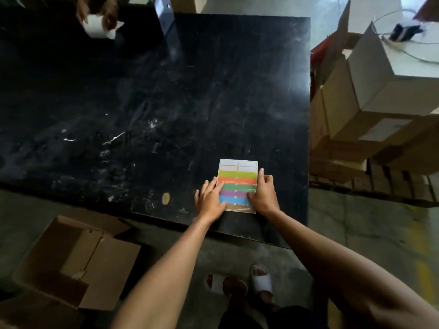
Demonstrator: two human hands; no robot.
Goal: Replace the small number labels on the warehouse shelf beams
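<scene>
A sheet of label stickers [238, 173] with coloured stripes lies flat on the black table [166, 103], near its front right corner. My left hand [209, 200] rests on the sheet's lower left part with its fingers straight and spread. My right hand [262, 193] lies along the sheet's right edge, fingers slightly bent, with the fingertips on the green and purple stripes. No shelf beam is in view.
Another person's hands [99, 10] hold a white roll [97, 27] at the table's far left. Stacked cardboard boxes [370, 110] stand to the right. An open carton [78, 264] lies on the floor at the front left. My feet in white slippers [261, 281] stand below the table edge.
</scene>
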